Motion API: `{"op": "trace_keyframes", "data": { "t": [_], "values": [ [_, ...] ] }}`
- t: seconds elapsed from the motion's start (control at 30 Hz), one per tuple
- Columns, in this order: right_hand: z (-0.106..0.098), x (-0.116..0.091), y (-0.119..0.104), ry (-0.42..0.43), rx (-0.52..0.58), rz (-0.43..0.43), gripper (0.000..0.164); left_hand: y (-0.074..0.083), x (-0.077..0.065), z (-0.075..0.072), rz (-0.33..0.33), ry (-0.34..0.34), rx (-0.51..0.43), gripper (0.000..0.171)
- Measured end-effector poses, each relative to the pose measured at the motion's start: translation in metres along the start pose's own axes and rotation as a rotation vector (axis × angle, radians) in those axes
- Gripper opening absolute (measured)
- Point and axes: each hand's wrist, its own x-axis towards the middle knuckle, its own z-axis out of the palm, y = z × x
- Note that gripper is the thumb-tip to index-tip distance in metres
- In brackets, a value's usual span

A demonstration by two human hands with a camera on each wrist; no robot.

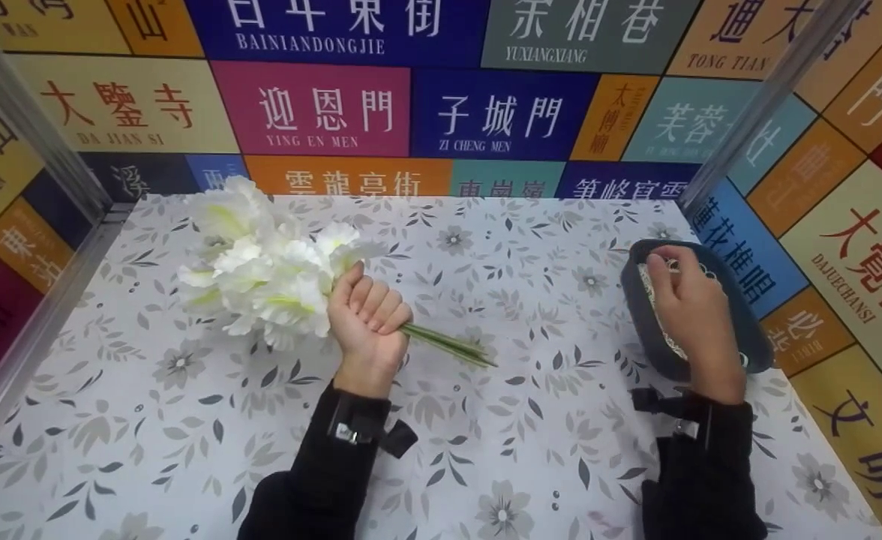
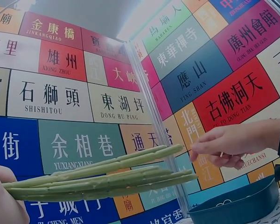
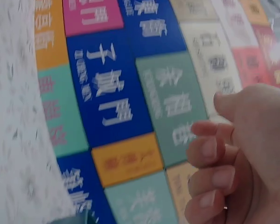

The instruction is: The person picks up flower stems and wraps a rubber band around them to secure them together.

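My left hand (image 1: pixel 370 315) grips a bunch of white artificial flowers (image 1: pixel 276 277) around the stems, close below the blooms. The petals are ruffled with yellow-green centres and point left; the green stems (image 2: pixel 102 179) stick out to the right of the fist. My right hand (image 1: pixel 692 307) is over a dark teal plastic basket (image 1: pixel 640 330) at the right. Its fingers (image 3: pixel 212 179) are loosely curled with the thumb apart from them, and nothing shows between them. Several pale thin loops (image 2: pixel 224 202) lie inside the basket, partly hidden by the hand.
The table (image 1: pixel 531 420) has a white cover printed with grey leaves and flowers. Colourful panels with Chinese place names (image 1: pixel 313 109) stand behind and on both sides. Clear corner posts (image 1: pixel 756 97) join the panels. A strap (image 1: pixel 362 416) is around each black-sleeved wrist.
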Motion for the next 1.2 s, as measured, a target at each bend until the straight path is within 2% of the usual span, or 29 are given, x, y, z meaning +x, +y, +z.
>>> {"op": "trace_keyframes", "data": {
  "t": [0.17, 0.3, 0.53, 0.73, 0.87, 1.2],
  "values": [
    [0.006, 0.009, 0.049, -0.014, -0.006, 0.228, 0.064, 0.003, 0.0, 0.0, 0.023, 0.01, -0.008, 0.057],
    [0.022, 0.012, 0.08, -0.081, -0.045, 0.298, 0.061, 0.005, 0.0, -0.001, 0.03, 0.013, -0.009, 0.057],
    [0.034, 0.017, 0.097, -0.147, -0.108, 0.281, 0.053, 0.006, 0.0, -0.002, 0.023, 0.002, -0.016, 0.056],
    [0.031, 0.018, 0.103, -0.327, -0.106, 0.281, 0.05, 0.006, 0.0, -0.002, 0.028, 0.01, -0.014, 0.057],
    [0.029, 0.017, 0.105, -0.398, -0.102, 0.254, 0.047, 0.006, 0.0, -0.002, 0.029, 0.018, -0.004, 0.057],
    [0.03, 0.013, 0.104, -0.376, -0.093, 0.208, 0.048, 0.005, 0.002, 0.0, 0.03, 0.014, 0.01, 0.056]
  ]
}}
